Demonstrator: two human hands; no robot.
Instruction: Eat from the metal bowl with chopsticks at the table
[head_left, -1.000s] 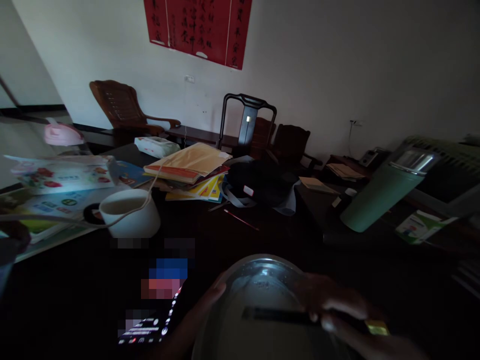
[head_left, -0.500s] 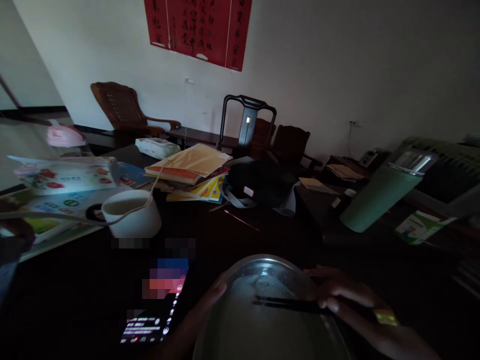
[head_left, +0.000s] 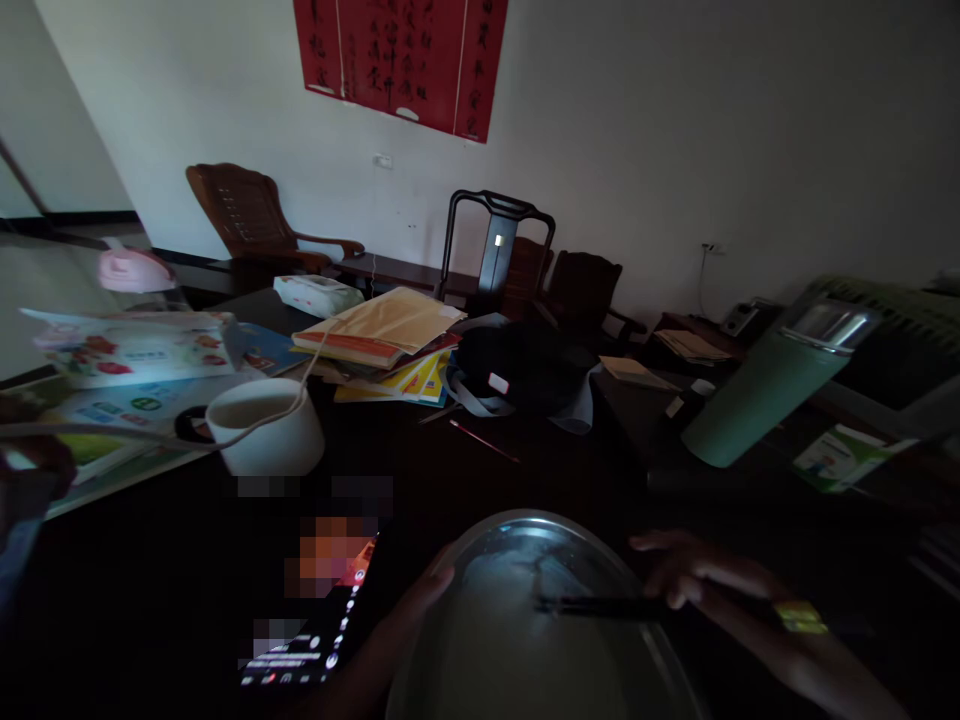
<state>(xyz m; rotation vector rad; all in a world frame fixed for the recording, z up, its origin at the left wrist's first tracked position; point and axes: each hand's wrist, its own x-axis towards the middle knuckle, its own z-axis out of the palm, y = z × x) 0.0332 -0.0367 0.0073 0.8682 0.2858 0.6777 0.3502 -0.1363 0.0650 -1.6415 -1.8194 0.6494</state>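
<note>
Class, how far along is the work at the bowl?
Done: the metal bowl sits on the dark table, steadied by the left hand at its rim. In hand: the right hand holds dark chopsticks over it. Left: unclear; the dim light hides the bowl's contents.
</note>
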